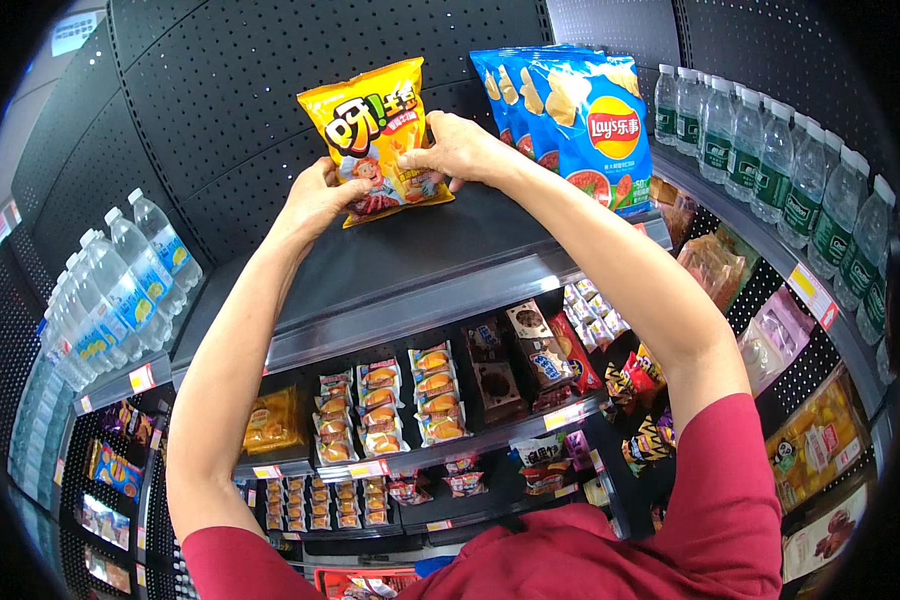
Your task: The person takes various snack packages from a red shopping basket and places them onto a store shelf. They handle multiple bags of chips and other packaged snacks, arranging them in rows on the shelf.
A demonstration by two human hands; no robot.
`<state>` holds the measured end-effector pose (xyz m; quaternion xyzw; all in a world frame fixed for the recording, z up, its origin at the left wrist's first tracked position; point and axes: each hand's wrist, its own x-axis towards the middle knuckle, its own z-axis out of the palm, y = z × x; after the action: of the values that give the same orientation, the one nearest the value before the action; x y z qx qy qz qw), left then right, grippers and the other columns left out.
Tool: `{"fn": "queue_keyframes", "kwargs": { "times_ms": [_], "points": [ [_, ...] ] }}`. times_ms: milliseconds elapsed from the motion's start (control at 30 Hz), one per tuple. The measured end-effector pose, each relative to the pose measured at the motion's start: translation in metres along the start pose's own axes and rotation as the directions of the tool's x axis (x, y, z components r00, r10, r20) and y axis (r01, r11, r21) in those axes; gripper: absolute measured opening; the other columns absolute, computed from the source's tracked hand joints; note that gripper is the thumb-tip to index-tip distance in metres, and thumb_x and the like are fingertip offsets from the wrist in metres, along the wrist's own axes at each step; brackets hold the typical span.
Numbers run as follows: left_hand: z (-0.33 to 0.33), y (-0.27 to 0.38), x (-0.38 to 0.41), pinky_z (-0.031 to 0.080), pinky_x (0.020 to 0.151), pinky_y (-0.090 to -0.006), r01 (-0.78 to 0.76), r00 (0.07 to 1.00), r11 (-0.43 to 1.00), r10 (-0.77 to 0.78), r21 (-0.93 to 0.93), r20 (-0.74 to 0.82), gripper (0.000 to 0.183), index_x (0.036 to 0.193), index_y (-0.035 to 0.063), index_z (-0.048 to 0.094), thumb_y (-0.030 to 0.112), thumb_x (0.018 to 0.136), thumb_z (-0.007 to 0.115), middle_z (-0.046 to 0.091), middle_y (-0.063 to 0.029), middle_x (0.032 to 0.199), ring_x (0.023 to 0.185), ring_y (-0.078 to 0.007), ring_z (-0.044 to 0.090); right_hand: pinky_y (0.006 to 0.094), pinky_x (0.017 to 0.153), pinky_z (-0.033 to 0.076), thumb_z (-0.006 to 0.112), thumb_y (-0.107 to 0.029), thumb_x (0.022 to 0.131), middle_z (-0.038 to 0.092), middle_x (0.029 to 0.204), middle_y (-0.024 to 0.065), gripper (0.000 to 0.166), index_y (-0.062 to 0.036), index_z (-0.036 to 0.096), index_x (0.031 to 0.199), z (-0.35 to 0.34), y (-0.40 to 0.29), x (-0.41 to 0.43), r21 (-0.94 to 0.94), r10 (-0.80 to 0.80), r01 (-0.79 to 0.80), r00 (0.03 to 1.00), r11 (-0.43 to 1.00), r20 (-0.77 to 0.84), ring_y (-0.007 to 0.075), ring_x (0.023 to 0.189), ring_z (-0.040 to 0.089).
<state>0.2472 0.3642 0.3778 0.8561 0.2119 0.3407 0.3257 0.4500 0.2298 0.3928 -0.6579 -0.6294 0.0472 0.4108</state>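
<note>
Both hands grip a yellow snack bag over the dark top shelf. My left hand holds its lower left side, thumb across the front. At the right side, my right hand pinches the bag, with the thumb on its face and fingers behind the edge. The bag stands nearly upright, tilted slightly, its bottom close to the shelf; whether it touches cannot be told. To the right of my right hand stands a row of blue Lay's chip bags, partly overlapped by my forearm.
Water bottles with green labels line the right shelf. Clear bottles with blue labels stand at the left. A transparent shelf lip runs along the front. Lower down are packaged cakes, chocolate boxes and a red basket.
</note>
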Motion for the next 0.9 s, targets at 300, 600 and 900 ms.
{"fn": "queue_keyframes", "kwargs": {
  "times_ms": [300,600,900],
  "points": [
    [0.002,-0.044,0.048,0.052,0.079,-0.0302,0.035,0.986,0.973,0.003,0.228,-0.166,0.06,0.13,-0.0011,0.054,0.029,0.085,0.079,0.068,-0.0108,0.112,0.092,-0.0163,0.065,0.0325,0.058,0.063,0.076,-0.029,0.089,0.072,0.106,0.0186,0.049,0.0073,0.061,0.118,0.013,0.008,0.036,0.052,0.125,-0.125,0.992,0.991,0.01,0.0214,0.08,0.074],
    [-0.001,-0.056,0.051,0.055,0.077,-0.0315,0.033,0.977,0.964,0.025,0.264,-0.214,0.057,0.129,-0.0029,0.053,0.022,0.085,0.078,0.068,-0.0116,0.107,0.091,-0.0167,0.066,0.0312,0.058,0.063,0.075,-0.023,0.09,0.071,0.109,0.0172,0.05,0.0058,0.056,0.127,0.022,0.006,0.034,0.079,0.078,-0.081,0.996,0.994,0.037,0.0186,0.082,0.073],
    [-0.019,-0.019,0.02,0.051,0.102,-0.0392,-0.034,0.95,0.917,0.152,0.397,-0.271,0.086,0.143,-0.0129,0.042,0.035,0.081,0.077,0.063,-0.0293,0.129,0.118,-0.0362,0.065,0.0361,0.069,0.062,0.076,-0.027,0.088,0.072,0.094,0.0237,0.05,0.0113,0.061,0.117,0.008,0.005,0.009,-0.355,-0.298,0.159,0.875,0.921,-0.381,0.0251,0.087,0.075]
  ]
}}
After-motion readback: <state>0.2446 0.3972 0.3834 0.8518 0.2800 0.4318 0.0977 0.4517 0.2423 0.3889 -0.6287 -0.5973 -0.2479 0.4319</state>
